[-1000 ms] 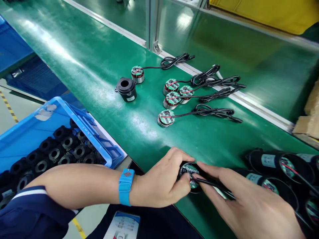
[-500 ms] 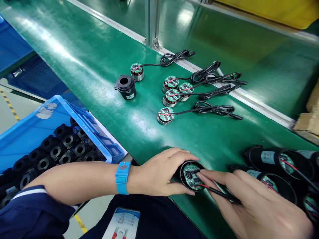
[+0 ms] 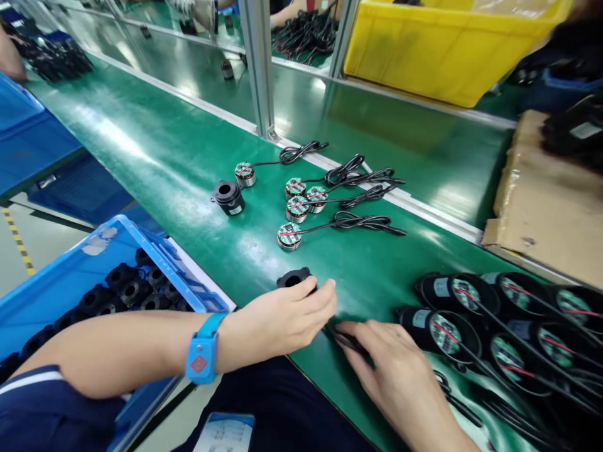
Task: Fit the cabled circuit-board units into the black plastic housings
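Note:
My left hand (image 3: 287, 314) is closed round a black motor housing (image 3: 293, 277), whose flanged end with a round hole shows past my fingers. The rest of that housing is hidden by the hand. Just to its right, my right hand (image 3: 391, 358) grips a black cable (image 3: 346, 339) close to the green bench top. Beyond my hands stands another black housing (image 3: 228, 199), flange up. Several silver motor cores with green circuit boards (image 3: 289, 236) stand near it, their coiled black cables (image 3: 370, 221) stretching to the right.
Several black housings with circuit boards inside (image 3: 447, 333) lie on their sides at the right. A blue crate (image 3: 141, 248) of black housings is at the left. A metal post (image 3: 257, 69), yellow bin (image 3: 409, 56) and cardboard box (image 3: 541, 201) stand farther back.
The housing in my left hand has turned, so its flanged end shows instead of the open end with the circuit board. My right hand has left the board and moved onto the cable. The view has lifted.

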A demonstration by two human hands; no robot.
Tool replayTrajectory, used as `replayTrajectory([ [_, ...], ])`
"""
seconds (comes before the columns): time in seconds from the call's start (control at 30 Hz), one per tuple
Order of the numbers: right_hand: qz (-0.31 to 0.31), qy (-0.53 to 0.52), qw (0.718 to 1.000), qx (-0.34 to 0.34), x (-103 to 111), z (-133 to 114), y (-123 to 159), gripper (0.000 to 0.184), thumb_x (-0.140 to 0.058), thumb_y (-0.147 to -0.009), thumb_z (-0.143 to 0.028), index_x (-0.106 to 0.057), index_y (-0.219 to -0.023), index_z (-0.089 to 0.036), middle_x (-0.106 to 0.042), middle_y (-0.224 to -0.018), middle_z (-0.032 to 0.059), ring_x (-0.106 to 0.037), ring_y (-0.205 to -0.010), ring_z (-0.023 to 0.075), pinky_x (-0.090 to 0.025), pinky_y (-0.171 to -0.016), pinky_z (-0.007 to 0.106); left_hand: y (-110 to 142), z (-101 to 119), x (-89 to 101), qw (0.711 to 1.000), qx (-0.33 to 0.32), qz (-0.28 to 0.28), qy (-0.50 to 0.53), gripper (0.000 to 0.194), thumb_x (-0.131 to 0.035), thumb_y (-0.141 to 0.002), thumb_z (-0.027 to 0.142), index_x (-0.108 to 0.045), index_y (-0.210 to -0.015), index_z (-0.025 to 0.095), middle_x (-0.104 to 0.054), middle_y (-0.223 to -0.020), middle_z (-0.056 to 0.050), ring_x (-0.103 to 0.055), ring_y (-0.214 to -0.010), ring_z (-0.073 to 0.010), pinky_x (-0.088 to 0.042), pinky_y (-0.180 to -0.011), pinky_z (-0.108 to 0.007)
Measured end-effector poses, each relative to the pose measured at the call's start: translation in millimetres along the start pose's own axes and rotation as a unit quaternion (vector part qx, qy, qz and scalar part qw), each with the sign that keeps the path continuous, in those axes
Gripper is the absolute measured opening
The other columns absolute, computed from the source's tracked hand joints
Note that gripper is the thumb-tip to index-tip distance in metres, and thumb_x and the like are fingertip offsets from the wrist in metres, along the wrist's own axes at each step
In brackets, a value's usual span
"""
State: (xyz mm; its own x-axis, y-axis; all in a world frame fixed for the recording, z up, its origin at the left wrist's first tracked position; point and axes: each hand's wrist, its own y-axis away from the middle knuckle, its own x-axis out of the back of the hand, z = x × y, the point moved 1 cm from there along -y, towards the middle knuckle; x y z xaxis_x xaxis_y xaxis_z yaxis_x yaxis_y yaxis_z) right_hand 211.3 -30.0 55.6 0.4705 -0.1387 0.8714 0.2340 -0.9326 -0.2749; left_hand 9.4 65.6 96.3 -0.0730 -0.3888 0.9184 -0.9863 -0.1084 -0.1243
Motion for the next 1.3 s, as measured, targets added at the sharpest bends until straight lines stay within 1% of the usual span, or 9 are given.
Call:
replayTrajectory([
  [0.13, -0.01, -0.01, 1.0, 0.002, -7, 1, 6, 0.02, -0.046, -0.106, -0.029, -0.064, -0.101, -0.023, -0.065, -0.078, -0.0011, -0.062, -0.071, 0.0163, -0.038, -0.076, 0.032, -4, 2, -0.9, 1.0, 0.003, 0.03, -0.002, 0.035, -0.043, -0.1, 0.014, -0.07, -0.122, 0.012, -0.071, -0.126, -0.01, -0.059, -0.125, -0.0218, -0.046, -0.109, -0.038],
  [0.33, -0.002, -0.024, 1.0, 0.001, -13, -4, 7, 0.031, -0.045, -0.107, -0.039, -0.066, -0.09, -0.023, -0.067, -0.072, -0.0008, -0.061, -0.065, 0.0157, -0.035, -0.074, 0.032, -9, 0, 4.8, 0.999, -0.025, 0.031, 0.009, 0.027, -0.05, -0.1, 0.016, -0.07, -0.118, 0.012, -0.072, -0.121, -0.01, -0.061, -0.121, -0.0217, -0.046, -0.11, -0.039],
  [0.43, 0.006, -0.019, 1.0, 0.0, -13, -8, 6, 0.038, -0.042, -0.107, -0.043, -0.066, -0.087, -0.022, -0.069, -0.074, 0.0003, -0.062, -0.064, 0.0156, -0.035, -0.074, 0.032, -12, -1, 5.2, 1.0, -0.007, 0.029, -0.006, 0.028, -0.05, -0.101, 0.017, -0.068, -0.121, 0.011, -0.07, -0.125, -0.012, -0.06, -0.122, -0.0226, -0.046, -0.109, -0.04],
  [0.53, 0.006, -0.007, 1.0, -0.005, -13, -11, 6, 0.042, -0.039, -0.108, -0.044, -0.064, -0.082, -0.021, -0.067, -0.069, 0.0008, -0.06, -0.062, 0.0161, -0.034, -0.075, 0.033, -14, -1, 2.3, 1.0, -0.004, 0.016, -0.021, 0.026, -0.049, -0.099, 0.012, -0.07, -0.115, 0.008, -0.072, -0.117, -0.012, -0.064, -0.115, -0.0235, -0.047, -0.105, -0.041],
  [0.63, 0.002, -0.002, 1.0, -0.007, -14, -12, 7, 0.048, -0.036, -0.108, -0.043, -0.059, -0.073, -0.021, -0.064, -0.064, -0.0001, -0.058, -0.058, 0.0152, -0.034, -0.073, 0.032, -11, 2, 1.5, 1.0, 0.015, 0.015, -0.018, 0.03, -0.051, -0.099, 0.013, -0.065, -0.125, 0.008, -0.069, -0.127, -0.014, -0.06, -0.123, -0.0247, -0.045, -0.109, -0.042],
  [0.87, -0.029, -0.001, 0.999, -0.025, -18, -13, 8, 0.038, -0.045, -0.106, -0.038, -0.059, -0.076, -0.021, -0.067, -0.068, -0.0003, -0.059, -0.061, 0.0169, -0.033, -0.073, 0.032, -6, 13, 2.9, 0.998, 0.013, -0.007, -0.059, 0.033, -0.05, -0.099, 0.014, -0.064, -0.128, 0.008, -0.066, -0.134, -0.013, -0.058, -0.128, -0.0243, -0.044, -0.111, -0.042],
  [0.97, -0.038, -0.002, 0.999, -0.03, -19, -15, 6, 0.033, -0.05, -0.104, -0.033, -0.059, -0.074, -0.021, -0.067, -0.069, -0.0003, -0.06, -0.062, 0.0171, -0.033, -0.074, 0.033, -8, 14, 2.3, 0.998, -0.011, -0.006, -0.06, 0.031, -0.052, -0.098, 0.014, -0.066, -0.125, 0.007, -0.069, -0.128, -0.014, -0.061, -0.122, -0.0242, -0.046, -0.108, -0.041],
  [1.1, -0.04, -0.009, 0.998, -0.038, -19, -15, 5, 0.031, -0.051, -0.103, -0.029, -0.06, -0.075, -0.02, -0.068, -0.07, -0.0002, -0.06, -0.062, 0.0163, -0.032, -0.075, 0.032, -6, 14, 1.5, 0.996, 0.01, -0.015, -0.089, 0.035, -0.045, -0.099, 0.012, -0.064, -0.128, 0.007, -0.067, -0.133, -0.014, -0.06, -0.124, -0.0237, -0.045, -0.109, -0.042],
  [1.3, -0.034, -0.026, 0.998, -0.047, -21, -16, 5, 0.033, -0.05, -0.103, -0.032, -0.062, -0.075, -0.019, -0.069, -0.07, 0.0016, -0.059, -0.064, 0.0165, -0.032, -0.075, 0.032, -1, 19, -1.9, 0.998, 0.007, -0.011, -0.058, 0.036, -0.048, -0.099, 0.011, -0.06, -0.132, 0.005, -0.066, -0.134, -0.016, -0.06, -0.126, -0.0243, -0.044, -0.111, -0.041],
])
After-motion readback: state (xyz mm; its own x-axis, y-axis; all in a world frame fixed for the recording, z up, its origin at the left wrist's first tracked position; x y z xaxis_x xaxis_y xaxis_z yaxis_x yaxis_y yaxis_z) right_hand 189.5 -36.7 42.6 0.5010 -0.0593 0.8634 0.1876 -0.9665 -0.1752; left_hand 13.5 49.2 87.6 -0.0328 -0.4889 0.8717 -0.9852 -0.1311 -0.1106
